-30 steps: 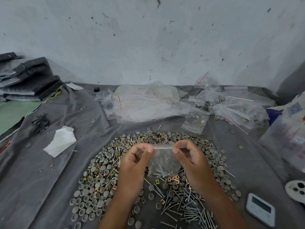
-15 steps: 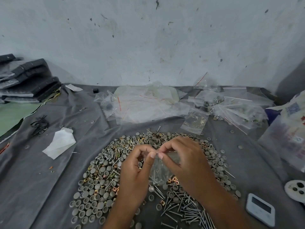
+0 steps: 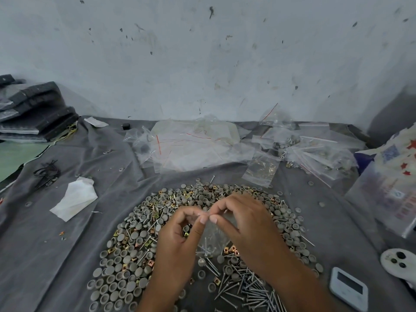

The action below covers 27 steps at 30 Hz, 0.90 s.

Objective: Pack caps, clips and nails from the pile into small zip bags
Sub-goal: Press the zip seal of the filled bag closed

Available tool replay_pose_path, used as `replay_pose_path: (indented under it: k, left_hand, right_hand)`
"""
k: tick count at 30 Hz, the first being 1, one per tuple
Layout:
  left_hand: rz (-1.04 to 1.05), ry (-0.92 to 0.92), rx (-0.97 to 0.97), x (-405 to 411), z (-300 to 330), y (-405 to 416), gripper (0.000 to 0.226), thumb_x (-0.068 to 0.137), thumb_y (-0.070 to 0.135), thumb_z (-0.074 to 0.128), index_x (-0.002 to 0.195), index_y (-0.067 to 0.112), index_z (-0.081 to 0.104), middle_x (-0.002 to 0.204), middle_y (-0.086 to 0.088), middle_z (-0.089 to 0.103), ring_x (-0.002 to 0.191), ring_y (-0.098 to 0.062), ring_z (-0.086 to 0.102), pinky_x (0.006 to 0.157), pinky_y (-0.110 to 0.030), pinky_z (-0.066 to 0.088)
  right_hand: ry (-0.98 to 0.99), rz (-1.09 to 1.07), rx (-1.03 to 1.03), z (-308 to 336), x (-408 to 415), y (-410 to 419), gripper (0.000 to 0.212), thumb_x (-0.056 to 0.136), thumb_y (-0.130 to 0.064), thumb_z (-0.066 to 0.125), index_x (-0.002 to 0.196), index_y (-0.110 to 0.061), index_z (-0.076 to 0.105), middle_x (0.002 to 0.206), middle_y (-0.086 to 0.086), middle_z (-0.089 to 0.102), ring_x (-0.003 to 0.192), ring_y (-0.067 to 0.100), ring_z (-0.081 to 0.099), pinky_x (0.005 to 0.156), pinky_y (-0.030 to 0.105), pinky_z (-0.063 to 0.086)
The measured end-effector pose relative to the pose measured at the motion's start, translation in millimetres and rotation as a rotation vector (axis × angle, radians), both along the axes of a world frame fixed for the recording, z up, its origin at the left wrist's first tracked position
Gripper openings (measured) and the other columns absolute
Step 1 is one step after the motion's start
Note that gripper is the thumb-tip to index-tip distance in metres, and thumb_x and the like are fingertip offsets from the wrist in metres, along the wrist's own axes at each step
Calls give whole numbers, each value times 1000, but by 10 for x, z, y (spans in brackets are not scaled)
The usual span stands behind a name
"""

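Both hands, left (image 3: 180, 239) and right (image 3: 245, 224), pinch the bag (image 3: 211, 237) top together above the pile (image 3: 144, 244), likely sealing the zip so nails inside stay put

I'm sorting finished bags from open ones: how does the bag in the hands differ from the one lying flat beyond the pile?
The held bag hangs upright, pinched at its top by both hands, left hand and right hand; the flat bag lies untouched on the cloth. The held bag shows nails; the flat bag shows gold-coloured bits. Both are small and clear.
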<state>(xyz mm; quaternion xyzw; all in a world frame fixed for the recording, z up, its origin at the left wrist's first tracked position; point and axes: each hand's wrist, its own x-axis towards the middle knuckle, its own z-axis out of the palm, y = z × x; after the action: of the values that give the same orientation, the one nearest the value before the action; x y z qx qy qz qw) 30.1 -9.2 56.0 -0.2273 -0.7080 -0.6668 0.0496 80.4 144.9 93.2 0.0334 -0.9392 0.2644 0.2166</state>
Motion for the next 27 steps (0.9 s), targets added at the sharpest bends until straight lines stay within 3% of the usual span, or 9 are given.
replay_pose_path:
  k: [4,6,12,17,23,27]
  left_hand:
    - [28,29,-11,39,38,17,16,89,49,60,91,34,66,87,6,66,81,-19,65,69,-52,57]
    - [33,40,-4,60,47,26,20,88,50,57,92,33,65,88,7,66,82,-20,65,69,-56,56]
    - [57,-9,67,94,22,15,7,90,37,61,90,33,66,87,2,67,77,-17,66,59,-38,57]
    - [50,-66,130,130,14,6,6,90,31,62,88,27,66,90,-2,67,77,-14,68,52,-25,56]
    - [36,-135,145,145,-10,-17,23,84,47,62,91,25,67,93,3,67,83,-17,67,55,-41,60]
    - [69,-79,122,147,4,-16,10,86,40,63,86,30,67,91,1,68,81,-11,65,58,-19,54]
  right_hand:
    - [1,22,-31,-13,-18,28,14,97,-47,51,98,-37,61,96,-26,58,99,-2,50,90,26,38]
    - [3,27,-42,-22,-23,47,17,97,-48,51,97,-36,62,96,-26,58,99,-2,50,90,29,40]
    - [-5,1,-24,-45,-7,154,15,98,-45,55,96,-34,64,95,-26,57,98,0,50,91,35,41]
    - [-17,-10,-17,-69,18,226,24,97,-53,45,95,-36,63,93,-29,55,97,0,50,90,34,42]
    - [-12,-35,-26,-121,34,317,29,97,-54,44,94,-33,65,93,-27,57,96,2,52,89,38,44]
    - [-9,-39,-27,-152,59,380,37,96,-58,37,93,-33,64,93,-25,59,96,3,53,87,38,46]
